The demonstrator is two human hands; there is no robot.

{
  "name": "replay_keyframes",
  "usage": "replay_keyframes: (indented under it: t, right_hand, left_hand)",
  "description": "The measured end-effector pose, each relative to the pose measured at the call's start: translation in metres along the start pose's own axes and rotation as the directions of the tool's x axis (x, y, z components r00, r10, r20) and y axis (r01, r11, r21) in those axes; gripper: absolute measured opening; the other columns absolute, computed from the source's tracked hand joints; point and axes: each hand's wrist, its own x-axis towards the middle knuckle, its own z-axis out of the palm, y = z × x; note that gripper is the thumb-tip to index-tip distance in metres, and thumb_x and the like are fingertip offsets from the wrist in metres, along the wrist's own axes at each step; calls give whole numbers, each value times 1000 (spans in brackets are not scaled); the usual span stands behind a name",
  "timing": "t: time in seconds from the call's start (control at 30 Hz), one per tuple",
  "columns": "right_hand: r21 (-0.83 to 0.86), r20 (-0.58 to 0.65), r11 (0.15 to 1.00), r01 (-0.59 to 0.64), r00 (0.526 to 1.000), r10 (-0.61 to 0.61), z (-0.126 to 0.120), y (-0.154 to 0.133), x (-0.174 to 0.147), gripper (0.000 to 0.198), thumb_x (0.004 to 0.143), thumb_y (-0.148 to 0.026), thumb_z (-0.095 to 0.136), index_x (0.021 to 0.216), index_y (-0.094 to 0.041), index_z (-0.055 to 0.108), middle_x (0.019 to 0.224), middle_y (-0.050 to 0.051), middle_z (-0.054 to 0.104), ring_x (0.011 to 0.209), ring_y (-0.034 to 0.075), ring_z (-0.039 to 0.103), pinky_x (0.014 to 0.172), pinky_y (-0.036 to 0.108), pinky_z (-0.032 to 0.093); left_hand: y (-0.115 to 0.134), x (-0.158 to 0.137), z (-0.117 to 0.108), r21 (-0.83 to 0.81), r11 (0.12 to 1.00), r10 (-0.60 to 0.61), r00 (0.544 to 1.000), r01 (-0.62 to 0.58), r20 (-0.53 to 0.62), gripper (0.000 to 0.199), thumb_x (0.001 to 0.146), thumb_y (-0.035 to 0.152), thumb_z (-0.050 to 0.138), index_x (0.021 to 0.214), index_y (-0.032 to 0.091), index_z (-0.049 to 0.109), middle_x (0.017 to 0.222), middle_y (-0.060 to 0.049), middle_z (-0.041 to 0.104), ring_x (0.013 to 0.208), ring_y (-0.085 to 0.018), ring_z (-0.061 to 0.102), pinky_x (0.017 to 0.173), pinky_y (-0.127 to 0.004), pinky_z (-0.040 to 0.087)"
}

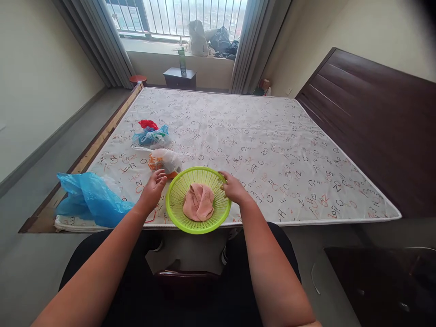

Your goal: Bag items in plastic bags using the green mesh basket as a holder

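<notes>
A lime-green plastic basket (175, 200) with slotted sides is at the mattress's near edge, tilted towards me. Inside it lies a crumpled pink cloth (199, 202). My right hand (233, 187) grips the basket's right rim. Just left of the opposite rim is my left hand (155, 188), its fingers loosely curled and apart, holding nothing. Right beyond that hand sits a white and orange plastic bag (166, 160) with something dark inside. Whether the basket's underside rests on the mattress is hidden.
A large blue plastic bag (93, 200) lies at the near left corner of the letter-printed mattress (259, 136). Farther back are a light blue bag (150, 136) and a red bag (147, 124). A dark headboard (368, 109) rises on the right. A bottle (182, 61) stands on the nightstand (180, 78).
</notes>
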Motion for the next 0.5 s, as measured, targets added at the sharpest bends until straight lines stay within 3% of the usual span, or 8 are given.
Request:
replay_keyframes:
  t: [0.1,0.27,0.4,0.5]
  right_hand:
    - [116,-81,993,-15,996,25,-11,5,2,69,78,-7,51,144,-27,52,133,5,67,110,20,66,99,39,54]
    - [179,-125,984,-22,991,44,-18,12,2,70,81,-15,53,148,-30,44,130,6,66,96,18,69,88,35,58]
    - [-21,-64,997,-71,996,69,-9,11,1,69,80,-8,49,147,-25,45,130,9,65,108,22,65,100,40,51]
    - [-256,-118,960,-116,989,88,0,0,-4,66,80,-5,48,145,-17,46,137,17,59,121,27,58,105,42,46]
  left_hand:
    - [-6,1,-1,-199,954,-206,972,225,113,66,93,71,47,138,23,54,145,-17,55,135,-37,52,92,-48,56]
    - [7,-19,17,-373,870,-185,914,323,361,81,82,73,63,149,32,42,155,-13,49,136,-37,52,84,-43,60]
    - [11,-29,44,-377,766,-334,823,521,459,81,75,43,80,146,29,45,145,-15,58,119,-37,65,72,-42,63]
    - [9,-31,61,-376,699,-428,777,609,462,71,69,21,71,138,24,52,134,-15,66,105,-35,71,64,-42,64]
